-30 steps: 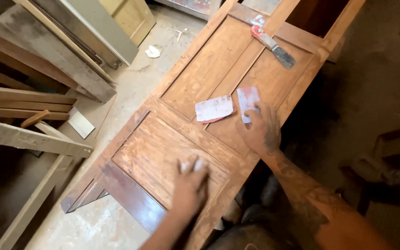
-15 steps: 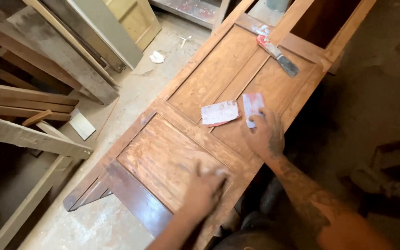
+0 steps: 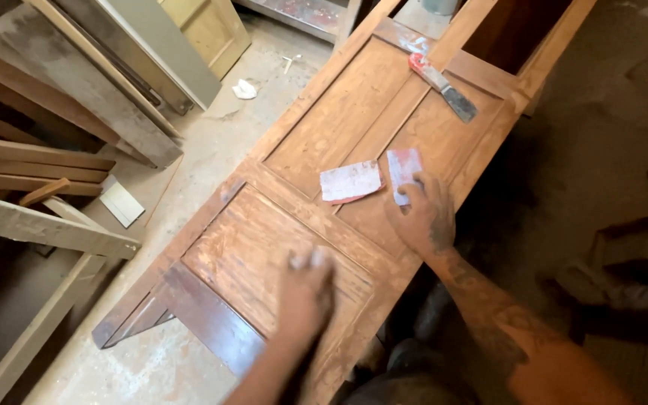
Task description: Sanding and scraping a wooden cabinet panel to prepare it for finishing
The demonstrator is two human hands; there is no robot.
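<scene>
A brown wooden panel door [image 3: 316,142] lies flat, running from lower left to upper right. My left hand [image 3: 305,289] presses flat on the near panel and is blurred by motion. A pale scrap of sandpaper [image 3: 301,259] shows under its fingertips. My right hand [image 3: 423,217] rests on the door's middle rail, its fingertips touching a reddish-white sandpaper piece [image 3: 403,169]. Another sandpaper piece [image 3: 350,181] lies loose just left of it.
A putty knife [image 3: 444,86] with a red handle lies on the far panel. Planks and timber frames [image 3: 46,165] are stacked at the left on the dusty concrete floor [image 3: 211,142]. A pale cabinet door [image 3: 208,30] leans at the top.
My left hand has slid back and forth over the near panel, first toward me and to the right, then back. My right hand has stayed on the sandpaper piece.
</scene>
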